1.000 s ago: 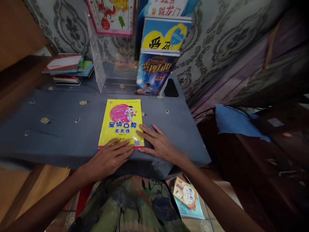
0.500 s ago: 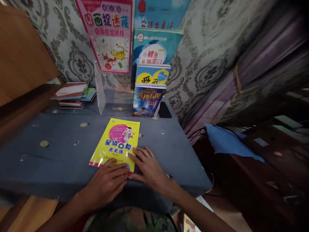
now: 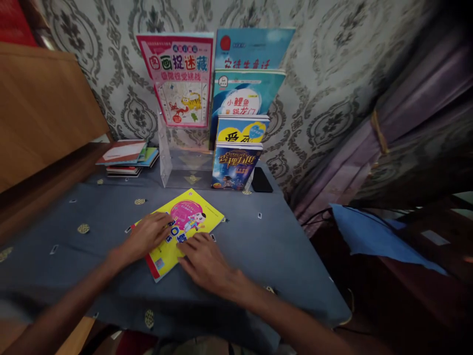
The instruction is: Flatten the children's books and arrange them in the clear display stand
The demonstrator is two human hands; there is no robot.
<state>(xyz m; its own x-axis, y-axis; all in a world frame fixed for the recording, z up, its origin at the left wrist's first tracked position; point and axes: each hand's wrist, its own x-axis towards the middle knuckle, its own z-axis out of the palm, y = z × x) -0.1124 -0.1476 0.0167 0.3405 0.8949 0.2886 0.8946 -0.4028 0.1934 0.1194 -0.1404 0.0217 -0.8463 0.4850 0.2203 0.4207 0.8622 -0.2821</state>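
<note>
A yellow workbook (image 3: 201, 209) with a red bottom strip, a pink circle and a cartoon figure on its cover lies slanted on the cloth-covered table. My left hand (image 3: 150, 231) rests over its left side, fingers stretched onto the cover. On its lower right side lies my right hand (image 3: 205, 259), fingers apart and spread over the cover and its edge. Both palms hide part of the blue title. Behind the workbook stands a clear acrylic rack (image 3: 165, 165) bearing a pink picture book (image 3: 185, 84) and, to the right, several stacked-up books including a dark blue one (image 3: 234, 167).
A small pile of books (image 3: 123, 153) sits at the back left of the table (image 3: 258, 251). A black phone (image 3: 262, 180) lies right of the rack. Patterned wallpaper and a tied purple curtain (image 3: 332, 153) are behind. Blue cloth (image 3: 369, 236) hangs at the right.
The workbook has turned clockwise, its top swinging right. My left hand has moved up along its left side, and my right hand has shifted slightly left. The view has tilted up.
</note>
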